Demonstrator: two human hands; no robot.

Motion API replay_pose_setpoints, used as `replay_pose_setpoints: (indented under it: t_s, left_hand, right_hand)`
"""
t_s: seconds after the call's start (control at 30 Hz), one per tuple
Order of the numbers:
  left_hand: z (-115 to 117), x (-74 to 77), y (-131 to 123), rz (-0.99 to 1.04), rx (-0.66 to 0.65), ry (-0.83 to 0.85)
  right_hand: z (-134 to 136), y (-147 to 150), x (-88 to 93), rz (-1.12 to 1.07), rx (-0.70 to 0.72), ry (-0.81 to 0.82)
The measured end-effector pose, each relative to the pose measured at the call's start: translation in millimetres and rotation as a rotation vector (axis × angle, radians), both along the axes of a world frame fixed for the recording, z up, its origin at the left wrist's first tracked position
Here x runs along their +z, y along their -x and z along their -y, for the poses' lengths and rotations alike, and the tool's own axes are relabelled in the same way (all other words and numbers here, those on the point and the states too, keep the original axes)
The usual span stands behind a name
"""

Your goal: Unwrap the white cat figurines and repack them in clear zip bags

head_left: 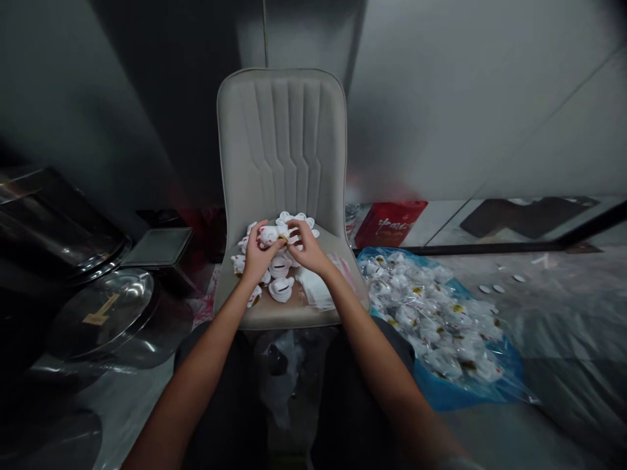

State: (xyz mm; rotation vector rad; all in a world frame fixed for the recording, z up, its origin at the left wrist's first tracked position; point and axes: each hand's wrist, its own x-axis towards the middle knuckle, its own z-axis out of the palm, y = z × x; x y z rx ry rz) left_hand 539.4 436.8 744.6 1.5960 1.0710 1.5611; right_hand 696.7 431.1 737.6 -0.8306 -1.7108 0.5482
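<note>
Head view: one figure, two hands

Left hand: curled round the figure's left side. Right hand: thumb and fingertips closed at its other end. Figure: between them, above the chair, long axis roughly crosswise (neither hand looks nearer from where I stand). Directly below, in the way: piled figures. Under right forearm: clear bags. Floor, right: blue sheet, bagged figures.

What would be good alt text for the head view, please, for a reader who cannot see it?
A person's left hand and right hand hold a small white figurine over a beige-grey chair, its seat bearing more white pieces. On the floor to the right, many wrapped figurines lie heaped on blue plastic.
</note>
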Motion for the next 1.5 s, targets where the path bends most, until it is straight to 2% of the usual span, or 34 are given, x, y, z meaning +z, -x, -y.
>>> replay_pose_setpoints:
  t_s: [0.13, 0.33, 0.53, 0.7, 0.83, 0.93, 1.13, 1.3, 1.5]
  left_hand:
    - [7.0, -5.5, -0.9, -0.257, -0.006, -0.046]
    - [12.2, -6.5, -3.9, -0.465, -0.031, -0.101]
    - [7.8, -0.2, 3.1, -0.603, 0.06, -0.217]
    - [-2.7, -1.2, 10.0, -0.71, 0.159, -0.178]
    - [-6.5, -4.5, 8.7, -0.763, 0.175, -0.115]
    - [-8.1, -7.0, 9.8, -0.785, 0.167, -0.106]
    - [-7.3, -9.2, 19.8, -0.785, 0.155, -0.138]
    - [5.2, 3.0, 16.9, -0.812, 0.146, -0.24]
    - [21.2, 23.8, 10.2, -0.698, 0.168, -0.367]
  right_hand:
    - [1.2, -6.8, -4.6, 0.188, 0.089, -0.086]
    - [-0.7, -12.8, -9.6, 0.249, 0.001, -0.074]
    - [-1.9, -53.4, -16.9, 0.239, -0.082, 0.103]
    - [10.3, -87.5, -26.1, 0.516, -0.17, 0.288]
    - [35.4, -104.3, -26.4, 0.627, -0.14, 0.357]
    - [60.3, -112.2, -29.9, 0.603, -0.165, 0.407]
    - [104.9, -106.8, -58.8, 0.507, -0.145, 0.39]
    - [108.3, -99.5, -74.9, 0.632, -0.143, 0.348]
    - [100.2, -101.7, -73.1, 0.641, -0.161, 0.339]
